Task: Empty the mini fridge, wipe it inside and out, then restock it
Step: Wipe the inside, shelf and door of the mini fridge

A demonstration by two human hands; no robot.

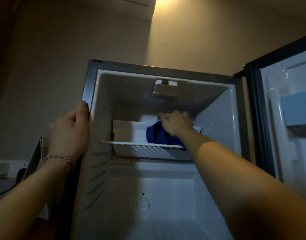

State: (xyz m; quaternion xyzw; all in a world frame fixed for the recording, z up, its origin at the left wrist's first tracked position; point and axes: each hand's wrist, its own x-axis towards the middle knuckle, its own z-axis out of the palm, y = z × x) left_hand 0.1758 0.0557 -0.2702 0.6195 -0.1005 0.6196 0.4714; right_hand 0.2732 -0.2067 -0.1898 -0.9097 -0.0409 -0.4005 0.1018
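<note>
**Wiping upper fridge cavity, back right corner**

Dim room, beige wall behind, one warm lamp overhead. Small grey-framed mini fridge with white plastic liner (94, 80) stands with its door (287, 104) swung fully right, so the whole front is free for my arms.

My left hand (71, 130) wraps the left front edge of the cabinet, thumb on the frame, probably to steady the unit against my push. My right hand (174, 123) presses a crumpled dark blue cloth (155, 134) at the back right of the upper cavity, above the white wire shelf (145, 146); fingers curled over the cloth.

No food visible inside, so I judge this the inside wipe.

Room is tight: ceiling light housing (167, 90) just above my knuckles, right wall near. Lower compartment with thermostat dial (143, 204) is wide open.
</note>
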